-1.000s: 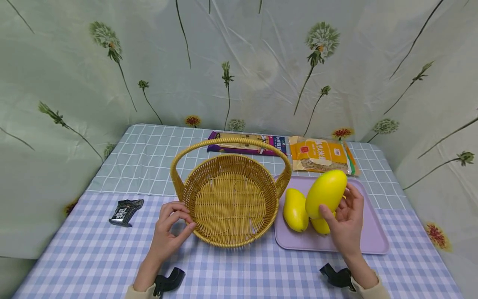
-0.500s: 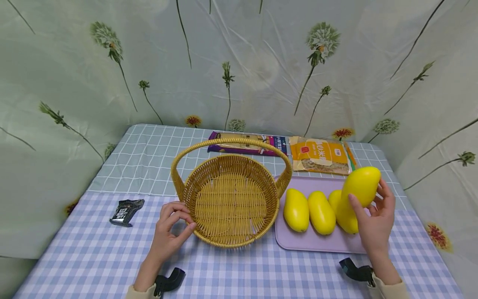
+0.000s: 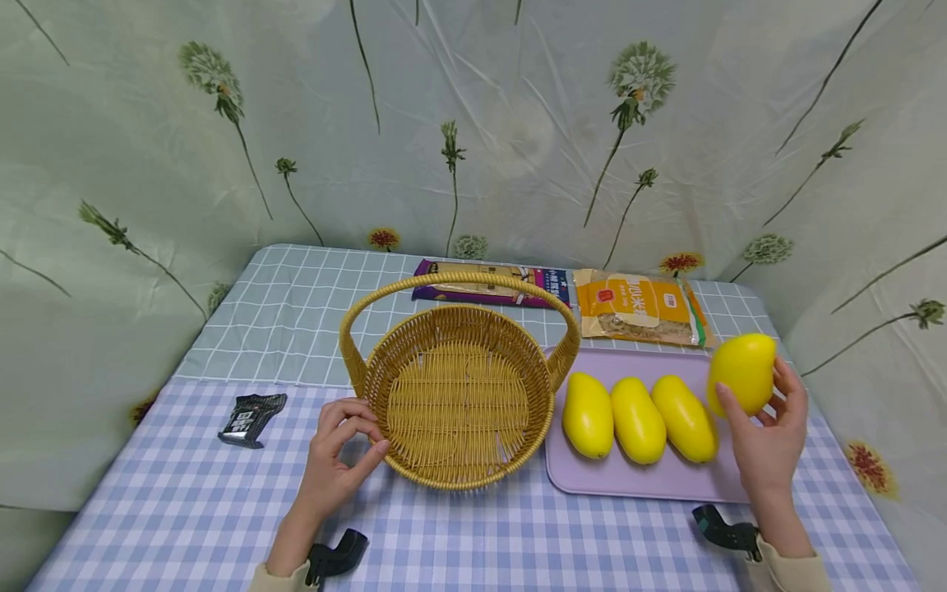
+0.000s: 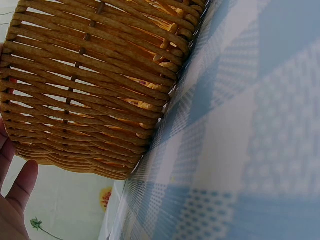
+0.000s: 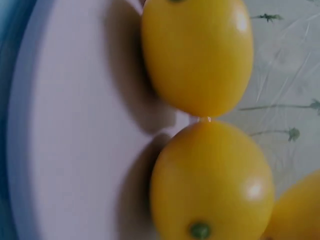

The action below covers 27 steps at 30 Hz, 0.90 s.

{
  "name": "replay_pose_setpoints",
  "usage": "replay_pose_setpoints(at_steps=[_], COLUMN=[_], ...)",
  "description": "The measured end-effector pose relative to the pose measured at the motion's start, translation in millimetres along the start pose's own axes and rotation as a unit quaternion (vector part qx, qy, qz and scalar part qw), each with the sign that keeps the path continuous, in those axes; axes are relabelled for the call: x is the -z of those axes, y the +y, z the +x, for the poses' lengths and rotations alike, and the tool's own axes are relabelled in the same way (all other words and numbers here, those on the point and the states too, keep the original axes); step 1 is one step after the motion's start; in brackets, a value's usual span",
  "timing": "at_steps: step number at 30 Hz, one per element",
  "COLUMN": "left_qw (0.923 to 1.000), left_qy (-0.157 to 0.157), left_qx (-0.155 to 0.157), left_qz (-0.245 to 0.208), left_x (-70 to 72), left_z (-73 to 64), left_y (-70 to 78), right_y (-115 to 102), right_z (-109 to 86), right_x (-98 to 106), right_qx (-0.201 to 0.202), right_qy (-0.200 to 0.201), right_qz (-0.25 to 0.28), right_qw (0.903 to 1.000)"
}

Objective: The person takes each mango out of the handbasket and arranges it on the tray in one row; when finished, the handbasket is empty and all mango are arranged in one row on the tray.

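My right hand (image 3: 775, 423) pinches a yellow mango (image 3: 742, 372) between thumb and fingers over the right end of a lilac tray (image 3: 607, 480). Three more mangoes lie in a row on that tray: a left one (image 3: 588, 416), a middle one (image 3: 638, 421) and a right one (image 3: 684, 419). Close up in the right wrist view, a mango (image 5: 210, 175) with a green stem end sits beside another mango (image 5: 197, 55). My left hand (image 3: 344, 444) grips the left rim of a round wicker basket (image 3: 459, 403), fingers over the edge. The basket's tall handle (image 3: 459, 280) stands upright.
Behind the basket lies a purple food packet (image 3: 491, 284). To its right, an orange grain bag (image 3: 639, 308) is close behind the tray. A small black wrapped item (image 3: 251, 420) rests on the checked cloth (image 3: 185, 493) at the left. A floral curtain (image 3: 533, 148) hangs behind.
My right hand has carried its mango rightward across the tray, uncovering the middle and right mangoes. The left hand and basket have stayed in place.
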<state>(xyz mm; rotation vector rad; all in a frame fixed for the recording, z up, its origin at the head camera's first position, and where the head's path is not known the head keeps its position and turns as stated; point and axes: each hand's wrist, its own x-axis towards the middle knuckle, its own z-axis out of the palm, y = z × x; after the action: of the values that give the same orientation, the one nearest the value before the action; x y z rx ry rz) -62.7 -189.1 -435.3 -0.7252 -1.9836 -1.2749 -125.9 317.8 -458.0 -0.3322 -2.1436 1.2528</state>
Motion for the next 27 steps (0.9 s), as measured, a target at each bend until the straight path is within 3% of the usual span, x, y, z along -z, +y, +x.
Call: replay_pose_setpoints(at_steps=[7,14,18,23,27], left_qw=[1.0000,1.0000,1.0000,1.0000,1.0000], left_qy=[0.000,0.000,0.000,-0.001,-0.002], left_qx=[0.001,0.001,0.002,0.003,0.005], left_qz=[0.002,0.001,0.000,0.001,0.001], left_x=[-0.3,-0.2,-0.1,-0.2,-0.3], left_z=[0.5,0.2,0.0,-0.5,-0.7], left_y=[0.7,0.7,0.5,0.4,0.7], right_y=[32.6,40.0,32.1,-3.8,-16.5], right_z=[8.3,10.0,8.1,2.0,0.3], right_x=[3.3,6.3,8.2,11.4,14.3], right_qx=[-0.055,-0.081,-0.103,-0.135,-0.149], right_qy=[-0.006,-0.019,-0.041,-0.077,-0.107], right_qz=[-0.032,-0.056,-0.086,-0.120,-0.144], right_qw=[0.9980,0.9950,0.9902,0.9805,0.9725])
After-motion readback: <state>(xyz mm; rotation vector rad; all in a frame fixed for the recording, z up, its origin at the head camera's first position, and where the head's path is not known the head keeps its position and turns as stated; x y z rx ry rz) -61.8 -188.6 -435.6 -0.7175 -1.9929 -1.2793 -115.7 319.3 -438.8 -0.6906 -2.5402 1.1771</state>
